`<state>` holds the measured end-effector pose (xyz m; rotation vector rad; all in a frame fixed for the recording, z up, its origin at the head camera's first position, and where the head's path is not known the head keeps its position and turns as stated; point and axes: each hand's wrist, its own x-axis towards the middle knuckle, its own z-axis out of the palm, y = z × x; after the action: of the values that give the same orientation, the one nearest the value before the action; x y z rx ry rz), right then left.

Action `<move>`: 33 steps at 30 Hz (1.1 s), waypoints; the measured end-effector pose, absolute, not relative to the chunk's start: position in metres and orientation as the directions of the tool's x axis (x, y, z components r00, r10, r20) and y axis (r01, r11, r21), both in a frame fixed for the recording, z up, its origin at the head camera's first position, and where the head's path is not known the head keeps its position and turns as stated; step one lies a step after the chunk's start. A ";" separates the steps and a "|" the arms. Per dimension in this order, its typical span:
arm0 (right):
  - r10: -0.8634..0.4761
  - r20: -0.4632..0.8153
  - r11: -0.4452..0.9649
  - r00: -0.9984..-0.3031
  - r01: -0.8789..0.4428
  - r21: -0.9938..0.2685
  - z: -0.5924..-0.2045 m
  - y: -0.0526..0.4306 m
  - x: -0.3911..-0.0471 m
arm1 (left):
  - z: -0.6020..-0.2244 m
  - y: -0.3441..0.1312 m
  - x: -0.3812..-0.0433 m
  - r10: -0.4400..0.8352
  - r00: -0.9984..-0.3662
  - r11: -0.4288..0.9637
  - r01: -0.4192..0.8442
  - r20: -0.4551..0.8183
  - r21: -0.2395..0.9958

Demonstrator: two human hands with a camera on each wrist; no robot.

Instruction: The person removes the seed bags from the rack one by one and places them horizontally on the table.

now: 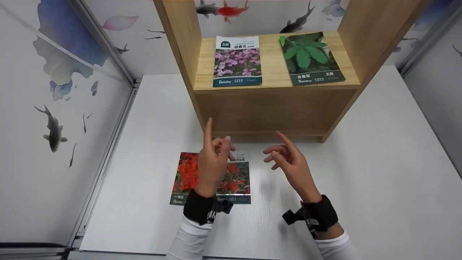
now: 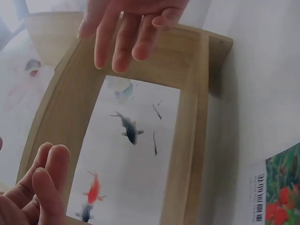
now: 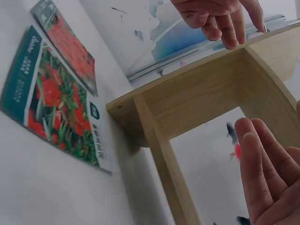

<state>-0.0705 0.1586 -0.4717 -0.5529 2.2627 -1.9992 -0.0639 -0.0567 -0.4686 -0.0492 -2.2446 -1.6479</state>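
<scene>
My left hand (image 1: 213,162) is held over two seed packets, its index finger pointing forward and the other fingers loosely bent, with nothing in its grasp. Beneath it lie a packet with red blossoms (image 1: 186,173), partly covered by the hand, and a packet with red flowers among green leaves (image 1: 238,178). Off to their right, my right hand (image 1: 292,166) hovers in front of the wooden shelf (image 1: 278,88), index finger extended, also holding nothing. The right wrist view shows the fingers (image 3: 262,164) of that hand slightly bent and bare of any object.
On the shelf board lie a packet with pink flowers (image 1: 237,65) at left and a packet with green leaves (image 1: 311,59) at right. White table surface (image 1: 382,173) extends on both sides of the shelf. Walls (image 1: 54,173) printed with fish enclose the space.
</scene>
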 end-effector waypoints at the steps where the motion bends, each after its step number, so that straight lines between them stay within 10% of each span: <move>1: -0.322 0.200 0.080 -0.925 -0.237 -0.968 -0.466 0.157 -0.072 | -0.464 -0.059 -0.068 -0.183 -0.936 0.322 0.233 0.302 0.918; 33: -0.357 0.085 0.030 -0.930 -0.102 -0.994 -0.379 0.126 -0.142 | -0.392 -0.100 -0.133 -0.006 -0.995 0.440 0.089 0.102 0.894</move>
<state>-0.1420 0.1260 -0.3793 -0.4789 2.1103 -2.0096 -0.1333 -0.0997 -0.3924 -0.0751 -2.5880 -1.6151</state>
